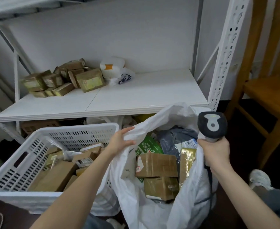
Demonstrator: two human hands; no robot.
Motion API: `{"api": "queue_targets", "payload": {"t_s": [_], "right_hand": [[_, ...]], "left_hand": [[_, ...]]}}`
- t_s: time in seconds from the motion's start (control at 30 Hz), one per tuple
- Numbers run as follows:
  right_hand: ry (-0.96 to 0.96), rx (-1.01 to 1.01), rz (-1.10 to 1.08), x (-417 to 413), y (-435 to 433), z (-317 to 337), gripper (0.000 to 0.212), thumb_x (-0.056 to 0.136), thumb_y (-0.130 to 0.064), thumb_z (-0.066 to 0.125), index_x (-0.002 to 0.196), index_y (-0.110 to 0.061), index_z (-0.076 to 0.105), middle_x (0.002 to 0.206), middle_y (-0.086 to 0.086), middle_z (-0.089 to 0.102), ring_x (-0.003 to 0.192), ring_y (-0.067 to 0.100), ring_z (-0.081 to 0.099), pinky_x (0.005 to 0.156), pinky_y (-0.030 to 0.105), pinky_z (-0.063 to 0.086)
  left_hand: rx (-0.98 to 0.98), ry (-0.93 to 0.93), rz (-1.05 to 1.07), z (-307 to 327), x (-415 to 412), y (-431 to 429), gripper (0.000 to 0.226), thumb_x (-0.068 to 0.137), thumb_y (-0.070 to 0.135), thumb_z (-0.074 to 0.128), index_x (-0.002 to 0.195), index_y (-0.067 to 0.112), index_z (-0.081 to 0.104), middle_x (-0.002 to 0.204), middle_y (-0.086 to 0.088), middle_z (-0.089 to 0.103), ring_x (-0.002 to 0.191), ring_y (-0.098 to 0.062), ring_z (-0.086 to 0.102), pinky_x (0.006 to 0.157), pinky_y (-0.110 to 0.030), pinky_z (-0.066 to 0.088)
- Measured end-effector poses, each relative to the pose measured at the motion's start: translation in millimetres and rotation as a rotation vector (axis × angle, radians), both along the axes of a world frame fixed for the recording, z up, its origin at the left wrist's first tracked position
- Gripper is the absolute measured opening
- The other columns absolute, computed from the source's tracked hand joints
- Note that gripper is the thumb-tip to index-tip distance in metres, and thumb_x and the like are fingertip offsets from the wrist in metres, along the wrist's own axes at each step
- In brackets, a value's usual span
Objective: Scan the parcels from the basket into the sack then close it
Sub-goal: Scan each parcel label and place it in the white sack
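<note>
A white woven sack (162,210) stands open in front of me, holding several parcels: brown cardboard boxes (157,165), a green-printed bag and a grey mailer. My left hand (122,139) pinches the sack's left rim between thumb and fingers. My right hand (214,153) grips the handle of a black barcode scanner (212,125) and holds the sack's right rim against it. To the left sits a white perforated basket (25,162) with several cardboard parcels (56,176) inside.
A white metal shelf (136,98) behind carries a heap of small brown boxes (61,80) and white plastic bags (114,70). A wooden chair (268,96) stands at the right. My shoe (258,178) is on the dark floor beside the sack.
</note>
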State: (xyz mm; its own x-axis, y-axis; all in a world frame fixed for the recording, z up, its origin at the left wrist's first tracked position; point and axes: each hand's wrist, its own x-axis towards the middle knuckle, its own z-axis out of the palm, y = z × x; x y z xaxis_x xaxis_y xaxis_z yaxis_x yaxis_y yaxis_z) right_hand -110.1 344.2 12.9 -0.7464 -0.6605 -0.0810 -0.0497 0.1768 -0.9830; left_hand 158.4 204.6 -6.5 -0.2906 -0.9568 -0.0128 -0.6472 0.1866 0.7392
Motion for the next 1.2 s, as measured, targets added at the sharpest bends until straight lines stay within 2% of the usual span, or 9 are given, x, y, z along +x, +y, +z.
{"api": "queue_targets", "payload": {"t_s": [0.1,0.3,0.4,0.67,0.8,0.87,0.97,1.07,1.2], "right_hand": [[0.008,0.048,0.049,10,3,-8,0.029,0.078,0.001,0.070,0.101,-0.009,0.056,0.092,0.008,0.058,0.091,0.025,0.055,0.077,0.031,0.042],[-0.037,0.035,0.035,17,3,-6,0.028,0.080,0.001,0.068,0.101,-0.010,0.054,0.095,0.007,0.058,0.091,0.022,0.054,0.077,0.030,0.041],[-0.025,-0.027,-0.011,9,-6,10,0.028,0.079,0.001,0.068,0.101,-0.010,0.056,0.094,0.006,0.059,0.090,0.022,0.057,0.075,0.028,0.041],[0.011,-0.307,-0.124,-16,-25,69,0.030,0.075,0.000,0.069,0.098,-0.017,0.058,0.098,0.003,0.065,0.092,0.015,0.060,0.078,0.024,0.042],[0.006,-0.224,-0.102,-15,-22,54,0.032,0.077,-0.002,0.069,0.106,-0.013,0.059,0.101,0.003,0.062,0.097,0.017,0.058,0.078,0.026,0.042],[0.003,-0.275,-0.132,-22,-24,59,0.039,0.076,-0.001,0.070,0.113,-0.009,0.062,0.102,0.001,0.063,0.098,0.016,0.059,0.080,0.025,0.043],[0.026,-0.321,-0.159,-27,-25,63,0.033,0.075,-0.001,0.071,0.104,-0.015,0.062,0.100,0.001,0.065,0.098,0.016,0.061,0.080,0.025,0.044],[0.000,-0.231,-0.121,-25,-15,47,0.032,0.077,-0.003,0.070,0.102,-0.019,0.058,0.100,0.002,0.063,0.101,0.022,0.061,0.080,0.028,0.043],[0.040,-0.221,-0.148,-32,-11,41,0.039,0.076,-0.005,0.072,0.113,-0.010,0.062,0.112,0.011,0.067,0.105,0.024,0.061,0.087,0.034,0.049]], "left_hand": [[0.006,0.045,0.059,-7,4,4,0.054,0.079,0.016,0.076,0.130,0.022,0.057,0.137,-0.002,0.053,0.130,-0.020,0.046,0.101,-0.028,0.033],[0.045,0.012,0.113,-16,0,6,0.053,0.083,0.017,0.074,0.132,0.019,0.056,0.138,-0.005,0.053,0.125,-0.021,0.050,0.102,-0.034,0.040],[0.023,0.195,0.252,6,-14,-3,0.037,0.089,0.013,0.066,0.125,0.010,0.062,0.125,-0.010,0.062,0.106,-0.019,0.059,0.086,-0.024,0.047],[-0.126,0.433,0.402,95,-46,-44,0.024,0.088,0.016,0.068,0.112,0.018,0.070,0.108,-0.015,0.071,0.092,-0.040,0.065,0.086,-0.051,0.052],[-0.123,0.438,0.433,85,-44,-42,0.018,0.086,0.014,0.068,0.102,0.021,0.073,0.108,-0.004,0.070,0.105,-0.027,0.064,0.098,-0.045,0.050],[-0.135,0.489,0.444,94,-45,-42,0.016,0.087,0.014,0.068,0.097,0.026,0.072,0.106,-0.002,0.069,0.101,-0.028,0.065,0.095,-0.046,0.051],[-0.157,0.489,0.418,101,-44,-40,0.018,0.088,0.016,0.067,0.103,0.024,0.071,0.111,-0.007,0.068,0.096,-0.030,0.064,0.088,-0.047,0.052],[-0.153,0.411,0.414,84,-32,-34,0.021,0.087,0.014,0.068,0.108,0.016,0.071,0.119,-0.007,0.066,0.115,-0.026,0.059,0.102,-0.036,0.044],[-0.211,0.389,0.463,85,-21,-40,0.018,0.088,0.015,0.067,0.104,0.020,0.072,0.120,-0.004,0.066,0.114,-0.027,0.060,0.103,-0.037,0.045]]}}
